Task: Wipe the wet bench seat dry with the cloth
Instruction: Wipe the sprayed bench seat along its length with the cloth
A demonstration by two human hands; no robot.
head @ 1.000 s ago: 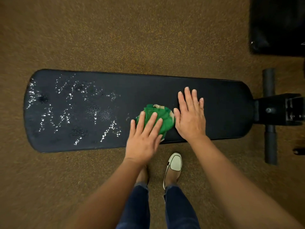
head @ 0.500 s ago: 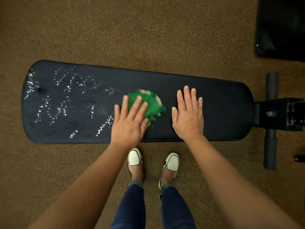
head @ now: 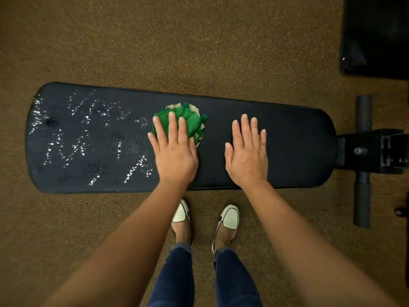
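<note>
A long black padded bench seat lies across the view. Shiny water droplets cover its left third. A crumpled green cloth sits near the seat's middle, at the right edge of the wet patch. My left hand presses flat on the cloth, fingers spread over it. To the right my right hand rests palm down on the bare dry seat, holding nothing.
Brown speckled carpet surrounds the bench. The bench frame with a padded crossbar sticks out at the right end. A black pad lies at the top right. My two feet in white shoes stand just below the seat's near edge.
My left hand has slid the green cloth leftward along the seat, away from my right hand and up to the wet patch. The right hand has stayed planted.
</note>
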